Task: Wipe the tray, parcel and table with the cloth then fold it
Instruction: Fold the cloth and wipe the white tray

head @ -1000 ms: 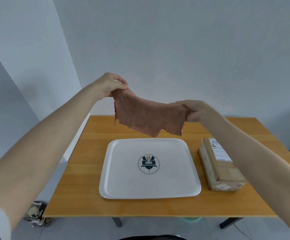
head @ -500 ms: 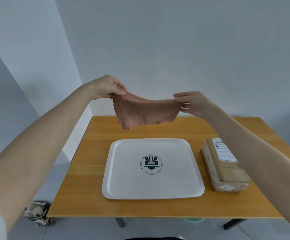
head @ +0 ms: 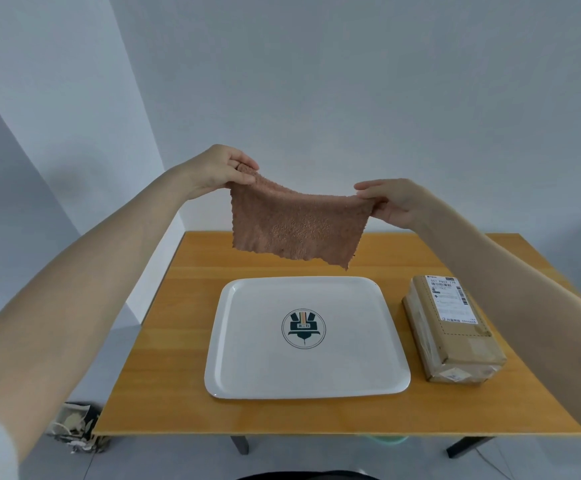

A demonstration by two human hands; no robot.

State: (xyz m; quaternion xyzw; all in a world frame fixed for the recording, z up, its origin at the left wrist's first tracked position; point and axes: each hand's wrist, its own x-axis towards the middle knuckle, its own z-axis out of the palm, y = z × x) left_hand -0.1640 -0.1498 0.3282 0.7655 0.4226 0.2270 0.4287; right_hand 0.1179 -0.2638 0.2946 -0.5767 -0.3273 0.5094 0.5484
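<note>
Unfurled since a moment ago, the cloth now hangs spread above the far side of the table, beyond the tray. Left hand and right hand each have fingers clamped on a top corner.

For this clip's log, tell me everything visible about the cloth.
The cloth is a brownish-pink terry-looking rag with ragged, wavy edges. It hangs spread open in the air above the table, touching neither it nor the tray. The left hand pinches its upper left corner, the right hand its upper right; the top edge sags between them.
</note>
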